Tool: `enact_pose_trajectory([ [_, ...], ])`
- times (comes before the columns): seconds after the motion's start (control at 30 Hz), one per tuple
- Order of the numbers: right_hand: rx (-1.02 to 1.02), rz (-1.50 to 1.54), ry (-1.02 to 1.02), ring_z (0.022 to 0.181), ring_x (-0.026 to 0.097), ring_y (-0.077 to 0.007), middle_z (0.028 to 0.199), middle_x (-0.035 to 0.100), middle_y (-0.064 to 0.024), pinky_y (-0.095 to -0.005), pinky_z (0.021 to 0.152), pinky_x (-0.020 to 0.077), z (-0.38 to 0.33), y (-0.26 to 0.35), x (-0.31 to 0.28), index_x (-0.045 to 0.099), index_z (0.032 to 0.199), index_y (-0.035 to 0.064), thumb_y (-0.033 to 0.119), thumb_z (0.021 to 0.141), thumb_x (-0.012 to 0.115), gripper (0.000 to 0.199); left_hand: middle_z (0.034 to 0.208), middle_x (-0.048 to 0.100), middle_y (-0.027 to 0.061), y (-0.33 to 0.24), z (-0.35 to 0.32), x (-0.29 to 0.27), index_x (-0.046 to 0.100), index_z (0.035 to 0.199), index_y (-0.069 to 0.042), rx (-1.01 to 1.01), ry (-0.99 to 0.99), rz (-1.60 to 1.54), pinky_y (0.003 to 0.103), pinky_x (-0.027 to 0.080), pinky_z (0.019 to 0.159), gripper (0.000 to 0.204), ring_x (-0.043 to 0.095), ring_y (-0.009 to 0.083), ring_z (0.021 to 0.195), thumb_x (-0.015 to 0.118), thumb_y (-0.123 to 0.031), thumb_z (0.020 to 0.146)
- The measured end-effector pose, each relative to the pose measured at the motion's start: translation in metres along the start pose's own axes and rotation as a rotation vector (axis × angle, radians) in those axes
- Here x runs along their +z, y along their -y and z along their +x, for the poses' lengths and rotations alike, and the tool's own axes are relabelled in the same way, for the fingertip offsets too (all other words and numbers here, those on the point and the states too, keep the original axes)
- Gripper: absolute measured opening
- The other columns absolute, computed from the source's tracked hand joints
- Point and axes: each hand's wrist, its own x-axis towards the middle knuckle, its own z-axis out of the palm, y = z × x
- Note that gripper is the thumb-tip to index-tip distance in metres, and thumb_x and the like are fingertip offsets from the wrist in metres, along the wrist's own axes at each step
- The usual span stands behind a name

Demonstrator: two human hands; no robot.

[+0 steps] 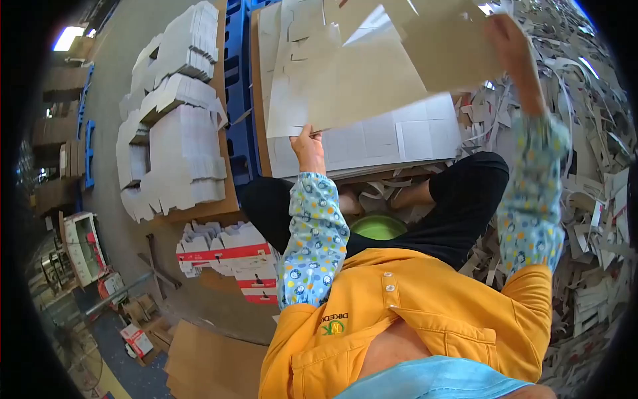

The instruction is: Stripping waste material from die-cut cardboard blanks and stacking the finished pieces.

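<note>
My left hand (309, 147) is closed on the near left corner of a large greyish-tan cardboard sheet (352, 86), its fingers partly under the edge. The sheet has cut slits and is lifted at a tilt. At the sheet's right end is my right hand (513, 45), raised, somewhat smeared by motion and closed on the edge. Below lies a stack of white die-cut cardboard sheets (372, 143), partly hidden by the raised one. Both my forearms wear patterned sleeve covers.
To the left, stacked cut cardboard blanks (189, 149) stand on a board beside a blue pallet (237, 86). Red-and-white blanks (229, 256) lie nearer. Paper offcuts (585, 219) heap up at the right. A green round object (379, 227) sits between my legs.
</note>
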Motion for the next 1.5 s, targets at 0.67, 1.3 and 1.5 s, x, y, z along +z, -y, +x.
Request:
enact_pose_trajectory([
  [0.67,0.607,-0.254,0.369,0.066,0.052,-0.0223,0.071,0.054,-0.0126,-0.0336,0.06,0.0409,-0.19,-0.195,0.126,0.05,0.079,0.0024,0.013,0.067,0.057,0.018,0.094,0.055,0.014,0.04,-0.04,-0.093,0.049,0.097,0.01,-0.013,-0.503,0.466,0.033,0.042,0.072,0.029,0.052,0.0233,0.08,0.055,-0.002,0.071],
  [1.3,0.434,-0.695,0.818,0.097,0.049,-0.0428,0.099,0.052,-0.0309,-0.0405,0.082,0.0411,-0.216,-0.28,0.164,0.053,0.098,-0.0084,0.018,0.071,0.051,0.038,0.094,0.044,0.0151,0.043,-0.044,-0.086,0.025,0.106,-0.003,-0.249,-0.397,0.49,0.032,0.051,0.05,0.044,0.053,0.0206,0.058,0.056,-0.001,0.074],
  [1.5,0.703,-0.177,0.609,0.076,0.058,-0.0286,0.081,0.057,-0.0179,-0.0356,0.063,0.046,-0.197,-0.198,0.128,0.055,0.09,-0.0041,0.02,0.072,0.059,0.03,0.092,0.044,0.0152,0.04,-0.042,-0.106,0.026,0.101,0.0,-0.225,-0.431,0.451,0.035,0.053,0.056,0.041,0.053,0.0222,0.063,0.056,0.002,0.073],
])
